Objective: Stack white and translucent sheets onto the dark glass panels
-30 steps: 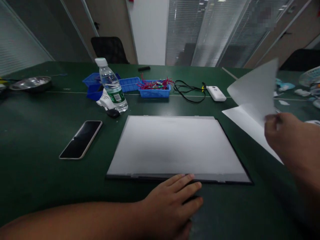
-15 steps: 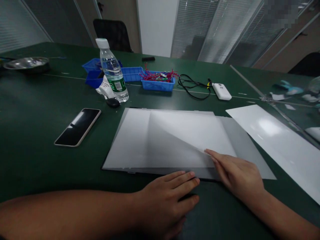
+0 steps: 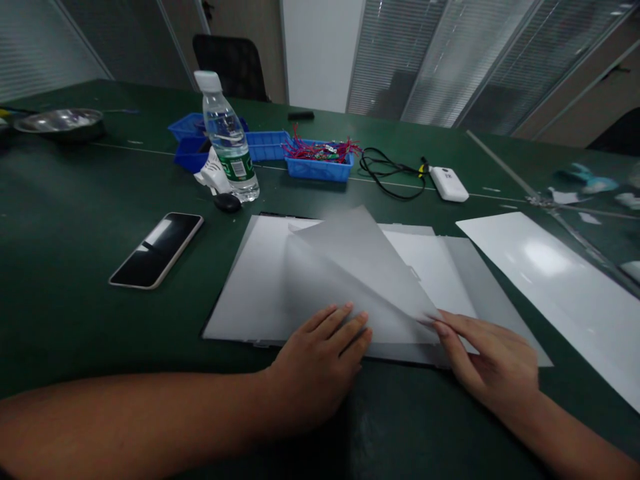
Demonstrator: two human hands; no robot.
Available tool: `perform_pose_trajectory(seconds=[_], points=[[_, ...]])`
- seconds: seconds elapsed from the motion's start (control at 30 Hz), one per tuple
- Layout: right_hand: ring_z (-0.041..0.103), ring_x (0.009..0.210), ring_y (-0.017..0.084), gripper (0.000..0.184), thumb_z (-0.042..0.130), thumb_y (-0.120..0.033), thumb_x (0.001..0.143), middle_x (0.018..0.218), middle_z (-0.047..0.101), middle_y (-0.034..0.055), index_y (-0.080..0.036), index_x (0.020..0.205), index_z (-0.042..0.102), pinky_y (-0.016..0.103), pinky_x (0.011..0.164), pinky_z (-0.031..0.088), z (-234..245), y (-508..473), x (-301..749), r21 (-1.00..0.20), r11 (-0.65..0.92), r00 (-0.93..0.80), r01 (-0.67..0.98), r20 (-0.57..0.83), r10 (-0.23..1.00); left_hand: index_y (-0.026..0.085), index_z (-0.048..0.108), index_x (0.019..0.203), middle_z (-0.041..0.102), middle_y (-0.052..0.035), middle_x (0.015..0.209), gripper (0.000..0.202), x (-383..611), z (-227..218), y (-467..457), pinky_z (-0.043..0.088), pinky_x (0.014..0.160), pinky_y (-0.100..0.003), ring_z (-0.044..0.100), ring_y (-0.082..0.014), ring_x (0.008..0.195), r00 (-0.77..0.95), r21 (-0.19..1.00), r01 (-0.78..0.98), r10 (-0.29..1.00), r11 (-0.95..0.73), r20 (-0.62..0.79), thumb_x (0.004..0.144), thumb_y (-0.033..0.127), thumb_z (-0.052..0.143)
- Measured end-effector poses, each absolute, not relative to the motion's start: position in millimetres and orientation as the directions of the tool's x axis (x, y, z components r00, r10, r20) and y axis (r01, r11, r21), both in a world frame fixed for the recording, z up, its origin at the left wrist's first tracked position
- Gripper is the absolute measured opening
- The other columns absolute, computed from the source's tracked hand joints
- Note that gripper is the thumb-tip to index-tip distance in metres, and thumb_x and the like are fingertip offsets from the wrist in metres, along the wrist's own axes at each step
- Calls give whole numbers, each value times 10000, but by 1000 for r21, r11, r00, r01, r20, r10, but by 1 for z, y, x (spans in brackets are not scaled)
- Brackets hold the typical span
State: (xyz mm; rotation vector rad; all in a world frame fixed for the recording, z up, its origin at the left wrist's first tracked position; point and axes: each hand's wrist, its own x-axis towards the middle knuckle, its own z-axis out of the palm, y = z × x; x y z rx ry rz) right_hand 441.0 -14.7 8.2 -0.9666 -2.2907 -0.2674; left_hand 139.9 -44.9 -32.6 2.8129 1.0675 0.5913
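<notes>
A stack of thin white translucent sheets (image 3: 260, 293) lies on a dark-edged flat panel on the green table. My right hand (image 3: 493, 357) pinches the near right corner of the top translucent sheet (image 3: 363, 257), which is lifted and bent so that a grey flap shows. Flat on the stack's near edge rest the fingers of my left hand (image 3: 320, 363), slightly spread and holding nothing. To the right lies a separate glossy white sheet (image 3: 550, 280), apart from both hands.
Left of the stack is a phone (image 3: 157, 250). Behind stand a water bottle (image 3: 229, 143), a black mouse-like object (image 3: 227, 203), a blue bin of red wires (image 3: 320, 170), a coiled black cable (image 3: 385, 177) and a white box (image 3: 449, 184). A metal bowl (image 3: 60, 123) sits far left.
The sheet's corner has been raised and bent further, with my right hand shifting slightly right. My left hand has moved left and forward onto the stack.
</notes>
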Motion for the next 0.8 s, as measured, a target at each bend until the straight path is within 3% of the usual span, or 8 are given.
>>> perform_pose_trajectory(seconds=[0.1, 0.3, 0.4, 0.53, 0.63, 0.73, 0.8], points=[[799, 767, 178, 457, 658, -92, 1003, 1008, 831, 6, -280, 1417, 701, 288, 698, 661, 8, -15, 442, -40, 707, -537, 706, 621, 571, 148, 676, 1442, 690, -100, 1537, 365, 137, -38, -40, 502, 1202, -470, 614, -308, 1452, 684, 191, 607, 629, -772, 369, 1135, 273, 523], [812, 829, 221, 777, 705, -68, 970, 1023, 827, -12, -397, 1650, 522, 332, 728, 669, -1, -29, 454, -5, 560, -386, 828, 721, 576, 196, 681, 1454, 693, -75, 1537, 377, 131, -42, -40, 523, 1168, -469, 621, -295, 1437, 756, 209, 533, 573, -820, 318, 1097, 217, 563], [814, 854, 230, 837, 704, -56, 964, 1039, 826, -19, -428, 1679, 476, 348, 759, 676, -1, -31, 456, -18, 532, -348, 846, 738, 578, 188, 684, 1447, 686, -67, 1547, 376, 131, -42, -40, 514, 1183, -469, 614, -299, 1441, 755, 220, 524, 569, -822, 325, 1098, 213, 545], [814, 964, 192, 765, 660, -63, 989, 1154, 825, 3, -326, 1685, 478, 295, 851, 677, 5, -22, 445, -42, 759, -580, 649, 618, 531, 179, 673, 1453, 670, -81, 1565, 379, 134, -42, -39, 520, 1179, -471, 608, -306, 1447, 751, 207, 527, 566, -824, 340, 1098, 209, 544], [758, 1211, 184, 599, 612, -223, 1068, 1375, 756, 84, -211, 1656, 498, 290, 982, 651, 7, -15, 436, -109, 887, -762, 449, 472, 443, 165, 667, 1444, 702, -126, 1505, 377, 136, -36, -39, 540, 1160, -459, 645, -296, 1400, 764, 225, 514, 561, -828, 320, 1086, 193, 551], [676, 1366, 217, 593, 560, -352, 1097, 1513, 669, 132, -193, 1663, 479, 342, 1059, 625, 5, -10, 440, -168, 896, -800, 410, 407, 442, 167, 662, 1417, 767, -131, 1362, 380, 136, -26, -43, 637, 984, -372, 757, -257, 1182, 768, 309, 552, 617, -775, 175, 1049, 156, 572], [683, 1355, 243, 616, 572, -328, 1080, 1519, 665, 127, -232, 1678, 462, 382, 1075, 619, 4, -3, 454, -157, 840, -728, 519, 434, 531, 168, 639, 1446, 783, -121, 1310, 418, 134, -21, -45, 673, 817, -336, 789, -255, 1069, 769, 324, 572, 630, -753, 105, 1031, 162, 590]])
